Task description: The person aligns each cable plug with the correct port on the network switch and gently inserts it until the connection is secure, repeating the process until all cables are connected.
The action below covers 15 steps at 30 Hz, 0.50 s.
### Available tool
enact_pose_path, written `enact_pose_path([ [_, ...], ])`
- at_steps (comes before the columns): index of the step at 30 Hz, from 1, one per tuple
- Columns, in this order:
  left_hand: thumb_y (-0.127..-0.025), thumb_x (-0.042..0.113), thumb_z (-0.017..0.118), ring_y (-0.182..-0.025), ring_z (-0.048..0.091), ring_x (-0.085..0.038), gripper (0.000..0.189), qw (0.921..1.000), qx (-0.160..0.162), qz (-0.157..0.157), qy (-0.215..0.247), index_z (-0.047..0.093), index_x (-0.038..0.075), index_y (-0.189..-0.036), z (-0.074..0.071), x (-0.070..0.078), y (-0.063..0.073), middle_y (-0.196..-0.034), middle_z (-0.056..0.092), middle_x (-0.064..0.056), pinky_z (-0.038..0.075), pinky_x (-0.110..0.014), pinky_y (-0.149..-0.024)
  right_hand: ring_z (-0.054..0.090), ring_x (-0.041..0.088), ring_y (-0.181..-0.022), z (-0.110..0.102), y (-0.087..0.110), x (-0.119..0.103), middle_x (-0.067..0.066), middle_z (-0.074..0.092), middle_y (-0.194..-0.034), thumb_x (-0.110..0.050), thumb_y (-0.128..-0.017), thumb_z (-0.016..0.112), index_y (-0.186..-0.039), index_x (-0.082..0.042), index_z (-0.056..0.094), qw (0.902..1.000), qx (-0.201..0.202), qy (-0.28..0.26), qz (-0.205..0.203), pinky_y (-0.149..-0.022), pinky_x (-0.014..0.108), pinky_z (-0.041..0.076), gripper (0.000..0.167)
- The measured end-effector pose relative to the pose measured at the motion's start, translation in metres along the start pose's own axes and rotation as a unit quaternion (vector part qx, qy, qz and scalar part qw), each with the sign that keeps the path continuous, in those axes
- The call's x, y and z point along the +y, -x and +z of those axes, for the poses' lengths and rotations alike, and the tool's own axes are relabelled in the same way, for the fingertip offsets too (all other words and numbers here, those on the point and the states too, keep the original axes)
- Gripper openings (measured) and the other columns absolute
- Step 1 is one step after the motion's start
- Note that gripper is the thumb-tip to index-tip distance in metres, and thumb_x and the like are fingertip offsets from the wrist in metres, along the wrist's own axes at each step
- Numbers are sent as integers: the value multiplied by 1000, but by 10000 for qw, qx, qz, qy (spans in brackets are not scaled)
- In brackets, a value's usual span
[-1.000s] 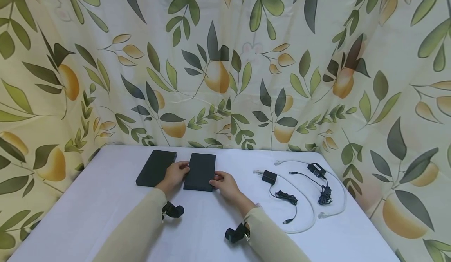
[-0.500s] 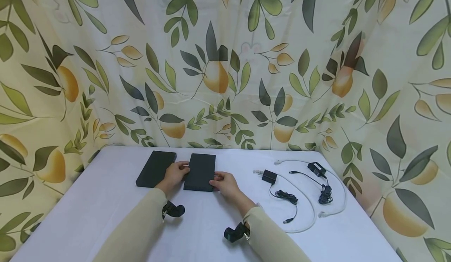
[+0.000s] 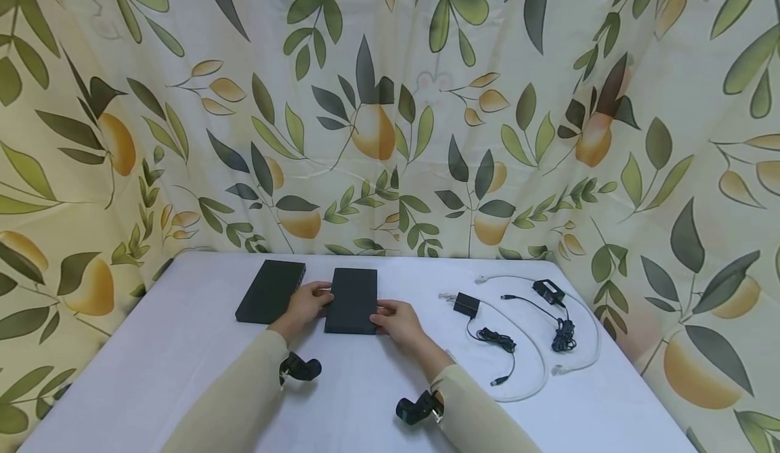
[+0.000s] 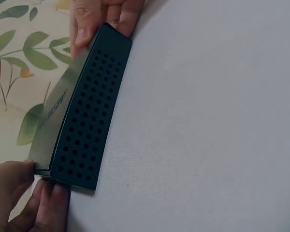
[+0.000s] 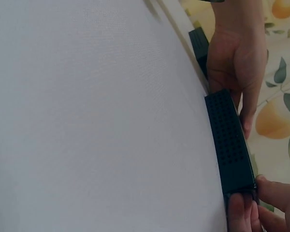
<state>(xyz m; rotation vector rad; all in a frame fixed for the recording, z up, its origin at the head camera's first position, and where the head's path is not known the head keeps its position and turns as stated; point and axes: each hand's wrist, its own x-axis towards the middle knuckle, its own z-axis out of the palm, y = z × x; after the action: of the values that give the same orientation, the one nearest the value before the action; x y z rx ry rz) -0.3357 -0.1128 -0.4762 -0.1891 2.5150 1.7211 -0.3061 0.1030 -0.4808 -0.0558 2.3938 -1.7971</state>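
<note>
Between my two hands is a flat black network switch (image 3: pixel 351 301), with rows of round vent holes along its side in both wrist views. My left hand (image 3: pixel 309 302) holds its left side, thumb on the top edge and fingers lower down in the left wrist view. The opposite side is gripped by my right hand (image 3: pixel 402 324), its thumb at the top edge and fingertips under the end in the right wrist view. Close beside my left hand lies a second black switch (image 3: pixel 271 291), set at a slant, with ports along its far right edge.
To the right lie a black power adapter (image 3: pixel 466 305) with a bundled cord and a second adapter (image 3: pixel 548 292). White network cables (image 3: pixel 536 358) curve around them. A white cloth covers the table (image 3: pixel 152 372); a leaf-patterned curtain (image 3: pixel 390 189) hangs behind.
The held switch has shifted slightly right and turned straighter, widening the gap to the second switch. Both hands have moved right with it.
</note>
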Motion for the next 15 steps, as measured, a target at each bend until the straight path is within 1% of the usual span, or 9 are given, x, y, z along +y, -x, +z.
enact_pose_path([
  [6,-95,5,63,-91,64,-20,37,9999,-19,58,122,59,0,-131,4,-3,1,-119,65,-19,58,-29,-74,63,11,-79,-4,6,3,14,64,-103,-2,-89,69,-129,8,58,10000,32,10,17,-71,28,59,43],
  [10,-95,6,63,-95,64,-21,38,9998,-81,3,192,59,1,-132,7,-4,2,-120,64,-19,59,-30,-75,63,12,-81,-7,12,4,14,64,-104,-3,-89,70,-130,7,58,9999,92,11,81,-72,28,59,44],
  [15,-95,9,64,-100,64,-23,38,9998,-91,-121,140,59,5,-133,12,-4,6,-123,64,-17,59,-30,-74,63,12,-81,-12,17,7,13,64,-104,-6,-90,70,-130,5,59,9998,148,37,163,-72,27,59,43],
])
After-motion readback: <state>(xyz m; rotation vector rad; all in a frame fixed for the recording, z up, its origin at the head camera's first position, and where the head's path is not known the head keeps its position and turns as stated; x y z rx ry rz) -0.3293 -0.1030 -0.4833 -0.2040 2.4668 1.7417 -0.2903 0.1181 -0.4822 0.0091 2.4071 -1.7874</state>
